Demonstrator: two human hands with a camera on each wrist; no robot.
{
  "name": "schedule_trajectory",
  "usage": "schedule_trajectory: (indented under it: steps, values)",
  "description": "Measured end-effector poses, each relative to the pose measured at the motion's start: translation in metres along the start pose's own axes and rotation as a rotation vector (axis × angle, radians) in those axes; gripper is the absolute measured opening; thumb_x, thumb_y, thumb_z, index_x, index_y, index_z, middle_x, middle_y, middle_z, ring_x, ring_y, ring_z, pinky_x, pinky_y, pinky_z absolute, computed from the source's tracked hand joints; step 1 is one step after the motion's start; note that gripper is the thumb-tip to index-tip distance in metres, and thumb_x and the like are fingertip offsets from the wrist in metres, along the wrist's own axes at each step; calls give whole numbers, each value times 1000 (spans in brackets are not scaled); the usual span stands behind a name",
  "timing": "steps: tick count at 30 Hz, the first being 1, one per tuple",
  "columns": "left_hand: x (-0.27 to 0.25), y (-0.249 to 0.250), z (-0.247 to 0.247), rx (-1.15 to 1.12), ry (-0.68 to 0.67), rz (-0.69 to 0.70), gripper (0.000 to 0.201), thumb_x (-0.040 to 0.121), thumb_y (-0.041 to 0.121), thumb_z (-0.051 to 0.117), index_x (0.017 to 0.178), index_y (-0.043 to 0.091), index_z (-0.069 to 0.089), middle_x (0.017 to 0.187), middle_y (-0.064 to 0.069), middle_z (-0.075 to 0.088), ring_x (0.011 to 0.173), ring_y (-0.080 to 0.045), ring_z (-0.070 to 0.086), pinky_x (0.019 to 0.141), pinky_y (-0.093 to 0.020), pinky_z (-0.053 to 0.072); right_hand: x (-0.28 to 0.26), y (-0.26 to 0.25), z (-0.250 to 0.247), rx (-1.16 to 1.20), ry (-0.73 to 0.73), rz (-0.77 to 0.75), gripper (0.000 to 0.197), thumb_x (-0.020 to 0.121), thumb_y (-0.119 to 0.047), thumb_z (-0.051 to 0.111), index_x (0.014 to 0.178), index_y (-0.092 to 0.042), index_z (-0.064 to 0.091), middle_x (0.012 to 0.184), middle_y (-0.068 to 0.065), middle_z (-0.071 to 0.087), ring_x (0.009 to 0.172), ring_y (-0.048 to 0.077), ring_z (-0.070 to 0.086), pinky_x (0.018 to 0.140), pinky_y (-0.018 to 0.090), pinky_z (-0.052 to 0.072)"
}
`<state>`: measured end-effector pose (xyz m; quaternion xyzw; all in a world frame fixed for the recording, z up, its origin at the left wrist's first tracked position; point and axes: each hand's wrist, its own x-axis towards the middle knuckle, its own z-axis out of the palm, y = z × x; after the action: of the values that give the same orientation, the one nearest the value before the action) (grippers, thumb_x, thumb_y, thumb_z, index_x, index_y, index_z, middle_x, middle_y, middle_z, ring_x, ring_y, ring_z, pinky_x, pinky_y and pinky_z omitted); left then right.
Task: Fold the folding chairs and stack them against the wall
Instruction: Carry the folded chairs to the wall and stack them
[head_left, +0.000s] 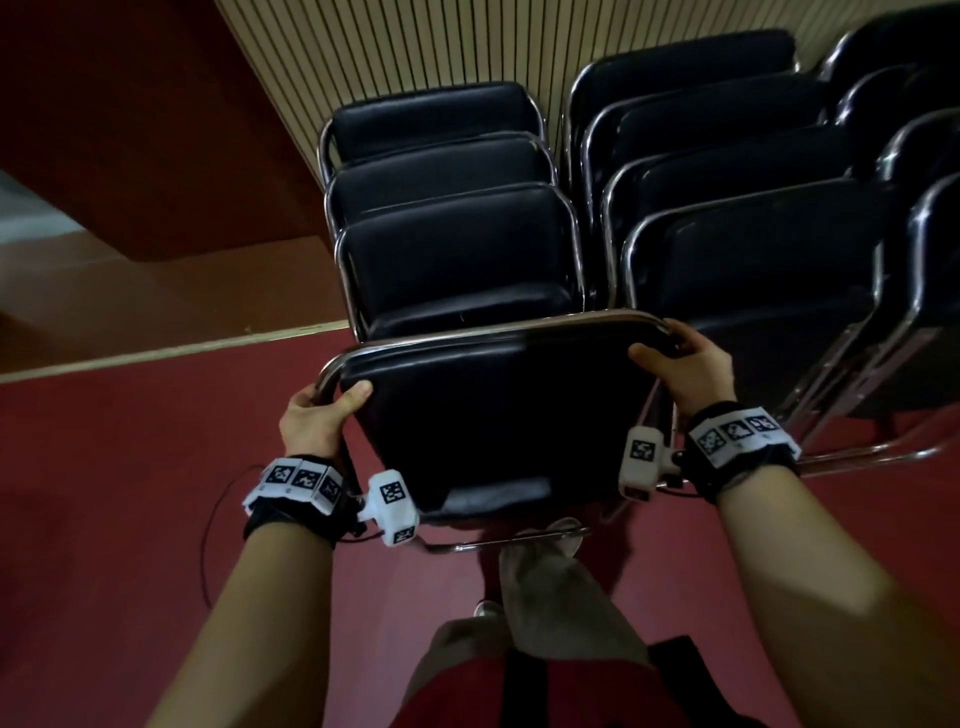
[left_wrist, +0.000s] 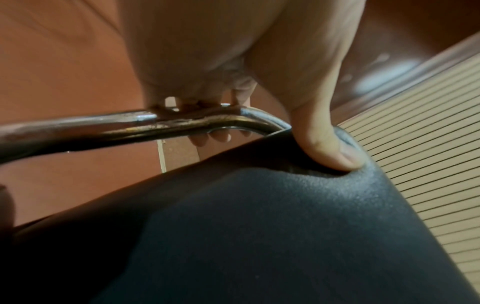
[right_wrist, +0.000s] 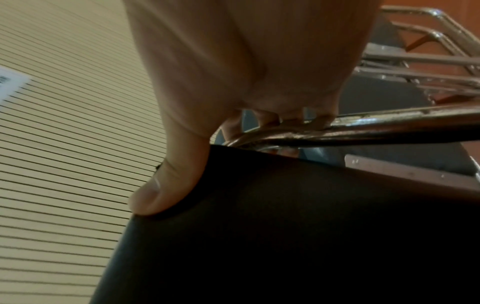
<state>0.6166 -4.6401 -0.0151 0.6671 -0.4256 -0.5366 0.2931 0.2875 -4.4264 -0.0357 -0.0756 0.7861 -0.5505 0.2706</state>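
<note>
I hold a folded black chair (head_left: 498, 415) with a chrome frame by its top corners, just in front of a row of folded chairs (head_left: 457, 249). My left hand (head_left: 322, 410) grips the left bend of the frame (left_wrist: 130, 125), its thumb pressing into the black cushion (left_wrist: 259, 226). My right hand (head_left: 685, 364) grips the right bend of the frame (right_wrist: 363, 131), thumb lying on the cushion (right_wrist: 285, 226). The fingers of both hands curl behind the tube and are mostly hidden.
Folded chairs lean against the slatted beige wall (head_left: 415, 47) in two rows, with a second row (head_left: 753, 208) to the right and more chairs (head_left: 924, 130) at the far right. The floor is red carpet (head_left: 130, 493). My leg and shoe (head_left: 545, 551) stand under the held chair.
</note>
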Motion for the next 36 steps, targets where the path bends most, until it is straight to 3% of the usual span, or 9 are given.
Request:
schedule_trajectory:
  steps: [5,7,13,17,20,23,28,32,36]
  values:
    - [44,7,26,11,-3,-43,57,74,18,87,123,8,59,114,-9,66,105,-25,63,96,-34,50,47,-1,30,-40,7,65,67,68,-26,90,129,-20,63,99,-11,67,91,6,65,76,15,50]
    - [62,7,37,13,-4,-56,58,74,19,87,124,9,58,111,-8,65,103,-24,63,93,-33,51,66,0,41,-56,0,77,71,66,-27,91,131,-18,63,107,-6,70,96,9,67,80,18,51]
    - [103,4,60,56,2,-83,57,74,25,88,120,11,59,110,-8,66,101,-24,63,95,-34,52,108,-2,67,-124,-35,82,68,71,-24,88,133,-13,62,112,-1,70,95,8,66,69,4,50]
    - [126,10,70,72,7,-99,61,74,29,88,125,12,58,116,-10,67,103,-26,64,100,-39,51,127,-5,83,-143,-34,90,53,72,-24,87,121,-19,68,104,-5,71,88,4,66,73,10,53]
    - [139,16,76,80,19,-106,67,74,30,87,130,10,56,122,-11,66,112,-29,64,104,-42,50,136,-9,94,-138,-27,110,51,71,-29,88,118,-25,68,103,-8,71,93,8,68,86,23,56]
    - [146,22,84,82,13,-107,64,76,31,86,129,11,56,121,-8,66,111,-26,64,103,-38,50,145,-15,99,-173,-45,121,59,74,-37,85,128,-28,63,107,-12,67,102,9,64,93,26,52]
    - [157,27,94,114,-15,-83,72,79,35,83,138,6,52,128,-6,63,115,-21,62,97,-27,48,153,-21,110,-207,-77,121,66,81,-45,76,140,-28,51,118,-12,60,107,9,58,89,22,46]
    - [168,34,100,175,-48,-76,74,82,38,81,141,6,48,133,-6,59,113,-17,57,91,-23,41,158,-22,124,-222,-40,152,88,65,-69,72,141,-32,49,135,-7,59,120,16,58,103,37,49]
    - [175,37,101,190,-89,-102,76,83,38,79,142,7,44,128,-3,56,112,-17,53,92,-25,39,159,-23,133,-230,-4,192,87,71,-69,69,145,-31,44,138,-6,57,123,18,56,104,38,47]
